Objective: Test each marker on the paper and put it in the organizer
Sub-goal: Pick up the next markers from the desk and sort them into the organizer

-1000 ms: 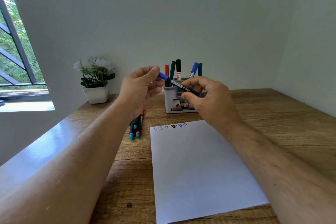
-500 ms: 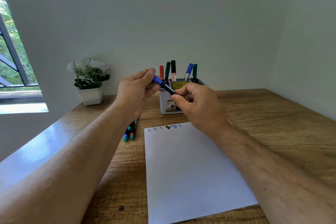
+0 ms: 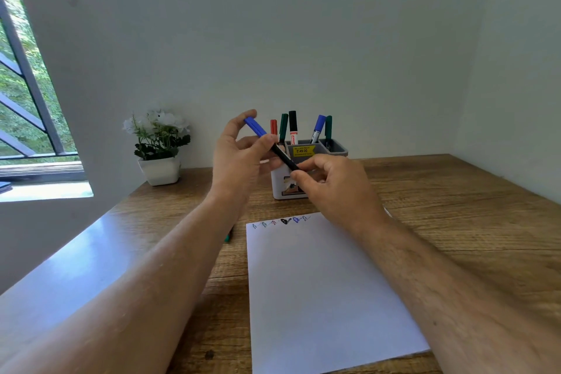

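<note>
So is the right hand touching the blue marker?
Touching. The head view shows the right hand pinching the black barrel of the blue marker between thumb and fingertips, while the left hand holds its blue cap.

Soft daylight, wide-angle view

The barred window [image 3: 27,94] at left is overexposed; glare streaks the brown wooden surface [image 3: 76,258]; edges bow and blur slightly.
</note>
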`<state>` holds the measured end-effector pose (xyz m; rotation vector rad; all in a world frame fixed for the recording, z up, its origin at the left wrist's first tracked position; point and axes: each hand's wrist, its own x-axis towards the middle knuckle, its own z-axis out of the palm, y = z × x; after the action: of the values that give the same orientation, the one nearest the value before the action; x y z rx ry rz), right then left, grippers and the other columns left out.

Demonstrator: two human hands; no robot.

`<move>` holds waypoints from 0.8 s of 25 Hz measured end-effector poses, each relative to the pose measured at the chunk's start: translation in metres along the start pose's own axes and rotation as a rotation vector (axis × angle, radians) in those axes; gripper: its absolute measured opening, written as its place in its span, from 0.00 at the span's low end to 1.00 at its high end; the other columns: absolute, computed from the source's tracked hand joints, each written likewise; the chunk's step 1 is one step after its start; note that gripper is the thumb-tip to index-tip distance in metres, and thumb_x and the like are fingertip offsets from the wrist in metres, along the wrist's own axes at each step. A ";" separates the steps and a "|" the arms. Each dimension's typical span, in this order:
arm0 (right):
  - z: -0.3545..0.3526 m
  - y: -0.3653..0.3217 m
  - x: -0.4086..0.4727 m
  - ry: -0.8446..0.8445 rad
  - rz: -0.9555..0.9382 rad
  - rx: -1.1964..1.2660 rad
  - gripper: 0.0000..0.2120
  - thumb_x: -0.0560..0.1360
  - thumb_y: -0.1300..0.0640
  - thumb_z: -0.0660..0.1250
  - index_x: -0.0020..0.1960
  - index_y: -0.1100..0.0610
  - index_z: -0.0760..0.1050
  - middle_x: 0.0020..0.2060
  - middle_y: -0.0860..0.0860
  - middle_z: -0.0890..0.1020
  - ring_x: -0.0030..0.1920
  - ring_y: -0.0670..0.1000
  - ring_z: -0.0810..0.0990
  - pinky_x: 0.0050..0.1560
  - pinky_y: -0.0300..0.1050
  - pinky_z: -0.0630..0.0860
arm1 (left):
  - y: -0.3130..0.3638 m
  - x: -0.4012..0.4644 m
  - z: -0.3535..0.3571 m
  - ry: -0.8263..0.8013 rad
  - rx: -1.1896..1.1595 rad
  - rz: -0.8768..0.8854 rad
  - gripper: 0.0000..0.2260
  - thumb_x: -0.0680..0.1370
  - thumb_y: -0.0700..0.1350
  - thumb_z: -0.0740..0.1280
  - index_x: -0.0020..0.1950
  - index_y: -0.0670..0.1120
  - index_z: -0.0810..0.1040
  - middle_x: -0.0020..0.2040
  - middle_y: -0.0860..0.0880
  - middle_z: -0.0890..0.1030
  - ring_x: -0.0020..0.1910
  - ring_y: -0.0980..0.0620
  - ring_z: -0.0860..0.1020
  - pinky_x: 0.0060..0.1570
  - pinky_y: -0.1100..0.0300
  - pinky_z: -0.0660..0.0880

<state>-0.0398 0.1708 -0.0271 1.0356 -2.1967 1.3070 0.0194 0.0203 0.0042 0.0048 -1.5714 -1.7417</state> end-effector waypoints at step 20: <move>-0.001 0.003 0.008 -0.099 0.039 -0.261 0.05 0.76 0.59 0.65 0.50 0.55 0.79 0.39 0.50 0.79 0.40 0.51 0.80 0.41 0.45 0.78 | -0.027 0.068 0.098 -0.038 0.717 0.299 0.22 0.74 0.44 0.74 0.66 0.55 0.75 0.40 0.52 0.83 0.38 0.56 0.82 0.45 0.56 0.82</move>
<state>-0.0474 0.1692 -0.0233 0.9782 -2.3937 0.9687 -0.0898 0.0644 0.0368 0.0849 -2.0264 -0.8943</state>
